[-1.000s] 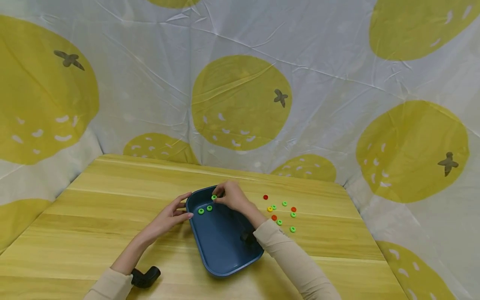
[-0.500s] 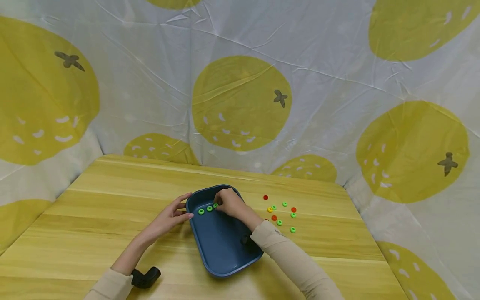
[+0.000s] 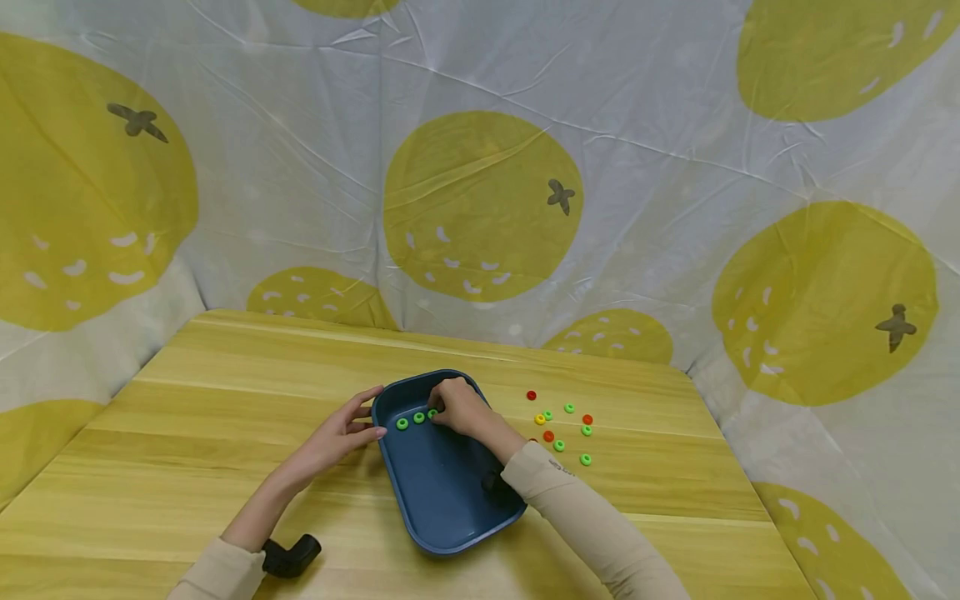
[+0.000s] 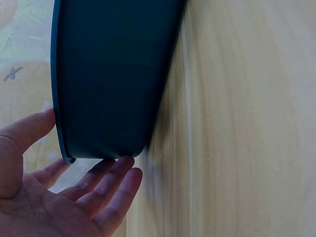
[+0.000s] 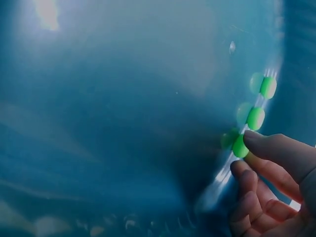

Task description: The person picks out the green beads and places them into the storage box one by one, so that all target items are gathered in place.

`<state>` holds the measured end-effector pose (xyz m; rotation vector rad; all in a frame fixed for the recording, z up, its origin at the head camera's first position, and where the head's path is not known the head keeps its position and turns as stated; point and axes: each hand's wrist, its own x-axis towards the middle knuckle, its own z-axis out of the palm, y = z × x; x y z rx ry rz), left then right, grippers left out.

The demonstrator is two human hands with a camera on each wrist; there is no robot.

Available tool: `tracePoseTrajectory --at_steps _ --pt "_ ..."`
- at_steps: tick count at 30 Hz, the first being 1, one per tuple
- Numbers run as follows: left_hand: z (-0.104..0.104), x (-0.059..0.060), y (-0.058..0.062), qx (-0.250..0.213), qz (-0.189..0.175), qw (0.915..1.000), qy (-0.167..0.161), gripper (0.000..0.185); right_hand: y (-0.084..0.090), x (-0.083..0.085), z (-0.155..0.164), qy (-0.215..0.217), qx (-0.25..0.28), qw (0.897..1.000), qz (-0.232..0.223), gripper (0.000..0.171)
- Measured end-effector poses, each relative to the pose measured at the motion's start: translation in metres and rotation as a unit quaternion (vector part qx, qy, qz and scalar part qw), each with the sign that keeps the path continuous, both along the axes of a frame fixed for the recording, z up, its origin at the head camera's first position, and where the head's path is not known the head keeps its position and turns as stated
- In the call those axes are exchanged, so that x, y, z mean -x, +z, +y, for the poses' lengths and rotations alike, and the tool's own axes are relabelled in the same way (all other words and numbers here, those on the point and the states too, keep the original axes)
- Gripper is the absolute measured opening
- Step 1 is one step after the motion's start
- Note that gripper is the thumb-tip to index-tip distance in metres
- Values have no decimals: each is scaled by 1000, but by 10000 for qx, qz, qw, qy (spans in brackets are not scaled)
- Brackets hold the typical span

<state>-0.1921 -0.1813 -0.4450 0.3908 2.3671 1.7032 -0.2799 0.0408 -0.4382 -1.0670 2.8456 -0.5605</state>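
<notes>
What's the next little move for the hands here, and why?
Probably the right hand lets go of the third green ring and lifts away: that ring already sits on the blue tray floor in line with two others, while the left hand steadies the tray's corner.

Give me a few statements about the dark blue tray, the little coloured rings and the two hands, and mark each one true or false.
1. Three green rings lie in a row inside the dark blue plastic tray. True.
2. The right hand rests on the wooden table outside the tray. False: it reaches into the tray, fingertips on the nearest green ring.
3. The left hand touches the tray's outer wall with straight fingers. True.
4. Every loose ring on the table is green. False: the loose rings right of the tray also include red, orange and yellow ones.
5. The tray is filled with rings. False: it is mostly bare.
</notes>
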Motion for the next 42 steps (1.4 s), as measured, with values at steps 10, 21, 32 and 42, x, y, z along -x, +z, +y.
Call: tracePoseTrajectory --at_steps 10,21,32,42 --pt "0 0 -1 -9 36 10000 5 67 9 -1 2 -45 53 10000 -38 15" --pt "0 1 -1 15 54 10000 -44 67 24 4 10 -98 576 9976 -379 19" --pt "-1 1 -2 -16 111 9999 -55 68 48 7 27 -466 1243 9901 -456 17" --pt "-1 1 -1 61 162 9998 -34 67 61 13 59 -839 1564 9832 -418 15"
